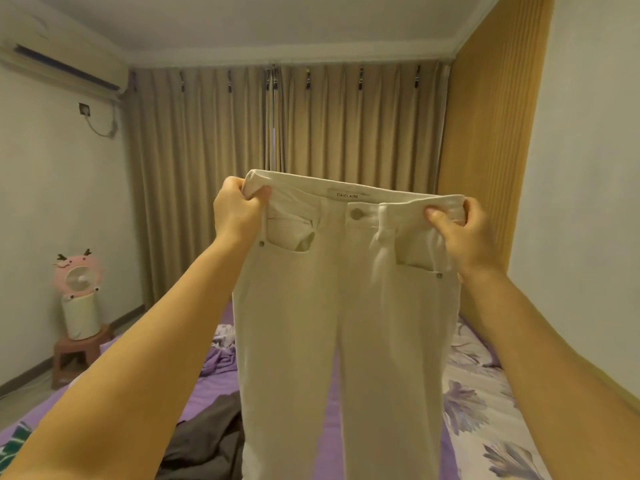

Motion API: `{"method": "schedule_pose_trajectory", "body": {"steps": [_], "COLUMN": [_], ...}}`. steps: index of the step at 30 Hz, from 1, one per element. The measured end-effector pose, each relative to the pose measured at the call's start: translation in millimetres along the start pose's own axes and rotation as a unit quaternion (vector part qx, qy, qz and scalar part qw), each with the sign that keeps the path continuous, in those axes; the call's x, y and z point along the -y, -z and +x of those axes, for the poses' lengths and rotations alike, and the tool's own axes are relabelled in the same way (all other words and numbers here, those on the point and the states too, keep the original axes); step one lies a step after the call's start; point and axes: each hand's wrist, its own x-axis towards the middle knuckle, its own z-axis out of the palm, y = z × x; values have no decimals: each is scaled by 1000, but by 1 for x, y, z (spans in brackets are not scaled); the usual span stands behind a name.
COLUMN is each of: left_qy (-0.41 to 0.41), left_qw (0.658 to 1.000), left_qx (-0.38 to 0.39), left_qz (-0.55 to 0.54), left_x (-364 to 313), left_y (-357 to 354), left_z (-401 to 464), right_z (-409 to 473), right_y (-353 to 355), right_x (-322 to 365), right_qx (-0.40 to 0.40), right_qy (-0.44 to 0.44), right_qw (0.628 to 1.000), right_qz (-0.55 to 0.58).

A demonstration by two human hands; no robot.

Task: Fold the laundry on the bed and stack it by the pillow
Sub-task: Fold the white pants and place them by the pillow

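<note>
Head view: one pair of white trousers (343, 306), waistband pinched by left hand (237, 216) and right hand (465, 233), perhaps two garments (207, 441) beneath.

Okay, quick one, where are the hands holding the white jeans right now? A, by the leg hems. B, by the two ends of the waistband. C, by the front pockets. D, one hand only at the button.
B: the left hand and right hand each pinch one end of the waistband of the white denim jeans, whose legs hang down.

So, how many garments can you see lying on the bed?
2: a dark grey garment at lower left and a crumpled lilac one farther back, both left of the held white trousers, which may hide more.
</note>
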Motion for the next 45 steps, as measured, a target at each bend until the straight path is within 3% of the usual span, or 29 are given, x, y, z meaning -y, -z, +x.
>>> {"method": "schedule_pose_trajectory", "body": {"steps": [3,8,12,16,22,25,27,30,34,40,45], "left_qy": [-21,2,60,80,88,91,93,89,144,210,173], "left_qw": [997,987,983,980,976,976,979,984,984,970,964], "left_qx": [52,150,170,169,185,185,175,154,104,70,96], "left_qz": [47,55,-29,-61,-76,-65,-55,-6,12,-102,-179], "left_x": [3,51,77,90,104,112,115,114,111,99,75], "left_y": [6,22,29,28,25,25,24,14,2,-2,-9], "left_z": [3,-11,-15,-15,-19,-20,-20,-27,-45,-86,-124], "right_z": [11,-8,-28,-36,-45,-48,-47,-49,-60,-91,-114], "right_y": [-1,7,6,7,2,7,5,-12,-37,-69,-96], "right_x": [-4,-27,-30,-24,-20,-19,-20,-29,-35,-22,3], "right_qx": [42,110,197,279,286,316,285,205,138,104,155], "right_qy": [40,-47,-58,-41,-57,-131,-147,-151,-192,-304,-287], "right_qw": [988,992,978,959,949,940,947,964,968,942,930], "right_qz": [-146,-39,35,-32,-124,14,18,-74,-88,93,169]}}
